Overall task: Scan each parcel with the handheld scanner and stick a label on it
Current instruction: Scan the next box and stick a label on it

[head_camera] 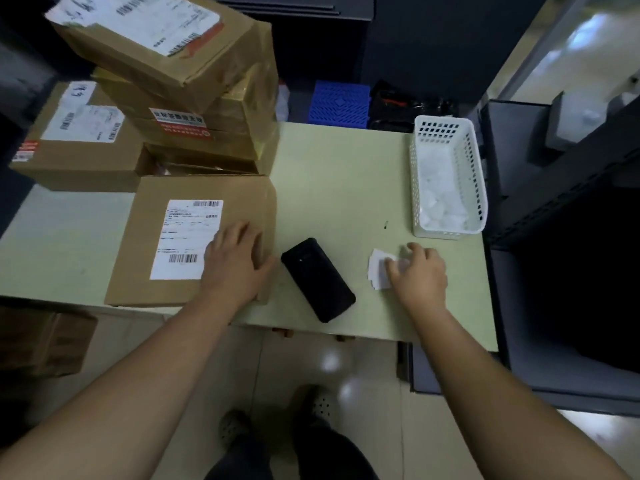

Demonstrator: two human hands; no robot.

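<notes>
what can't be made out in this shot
Head view only.
1. Text on the white shipping label of the flat brown cardboard parcel: too small; left hand covers its edge.
2. Small white paper labels: right hand covers part; count and grip unclear.
3. White pieces in the white plastic basket: blurred.

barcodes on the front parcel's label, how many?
2 barcodes: one at top right of the label, one near its bottom edge by the left hand, which covers a corner and may hide more.
</notes>
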